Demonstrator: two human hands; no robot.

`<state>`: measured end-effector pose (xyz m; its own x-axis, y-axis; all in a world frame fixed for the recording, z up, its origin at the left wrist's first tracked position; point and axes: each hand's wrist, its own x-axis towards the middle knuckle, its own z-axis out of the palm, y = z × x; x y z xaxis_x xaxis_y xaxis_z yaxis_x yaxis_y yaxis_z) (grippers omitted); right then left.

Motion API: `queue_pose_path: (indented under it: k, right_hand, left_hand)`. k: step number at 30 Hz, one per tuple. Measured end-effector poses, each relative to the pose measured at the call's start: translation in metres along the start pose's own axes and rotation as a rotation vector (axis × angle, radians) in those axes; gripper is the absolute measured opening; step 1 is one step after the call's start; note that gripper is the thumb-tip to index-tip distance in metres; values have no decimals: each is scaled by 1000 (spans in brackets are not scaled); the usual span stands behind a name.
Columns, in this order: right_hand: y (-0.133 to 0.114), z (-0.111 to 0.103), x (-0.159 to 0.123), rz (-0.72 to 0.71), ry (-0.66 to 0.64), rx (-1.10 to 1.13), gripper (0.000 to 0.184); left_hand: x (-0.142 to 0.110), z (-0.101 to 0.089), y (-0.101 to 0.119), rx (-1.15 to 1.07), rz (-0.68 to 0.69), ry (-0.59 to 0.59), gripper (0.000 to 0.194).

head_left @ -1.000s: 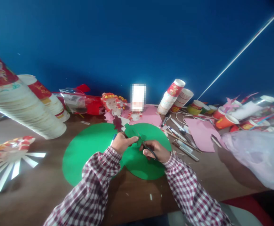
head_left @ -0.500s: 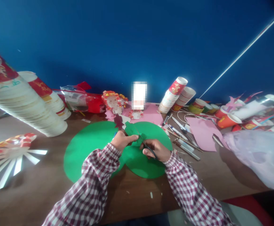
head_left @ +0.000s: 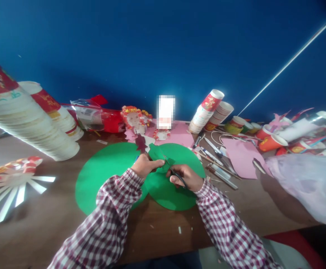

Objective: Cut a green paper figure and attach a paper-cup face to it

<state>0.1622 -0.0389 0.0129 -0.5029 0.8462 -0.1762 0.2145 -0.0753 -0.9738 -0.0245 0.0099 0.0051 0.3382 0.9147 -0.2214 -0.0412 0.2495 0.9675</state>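
Mostly, little differs from the earlier frames: both hands keep nearly the same places, and the whole table scene sits slightly higher in view than a second ago. By the blades, a flap of the small green paper (head_left: pixel 155 151) now shows more plainly on the right side than it did. The scissors (head_left: pixel 183 181) lie slantwise, their long axis running from the lower right to the upper left; the tips point away from the person and leftward, toward the small green paper, and the dark handles slope back under the right hand (head_left: pixel 190 178). That hand has its fingers curled closed around the handles, though how far the blades are parted is too fine to tell. The left hand (head_left: pixel 145 166) pinches the small green paper, thumb stretched out toward the blades and pressed down on it, with no visible gap. Both the scissors and the small green paper are above the right-hand part of the large green sheets (head_left: pixel 103 177), which lie on the brown table (head_left: pixel 151 233). A dark red cutout (head_left: pixel 140 143) stands just beyond the left hand; whether it is held too cannot be told. Pens (head_left: pixel 211 157) and pink paper (head_left: pixel 241 158) lie to the right.
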Motion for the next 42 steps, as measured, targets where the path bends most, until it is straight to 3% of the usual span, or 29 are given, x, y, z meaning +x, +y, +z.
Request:
queue_pose_path:
  k: [10, 22, 42]
  right_hand:
    - [1, 0, -1, 5, -3, -37, 41]
    - [3, -1, -1, 15, -3, -19, 42]
    - [3, 0, 0, -15, 23, -70, 41]
  left_hand:
    - [3, -4, -5, 1, -46, -6, 30]
    - [4, -5, -6, 5, -36, -58, 37]
    - [3, -2, -4, 12, -12, -10, 33]
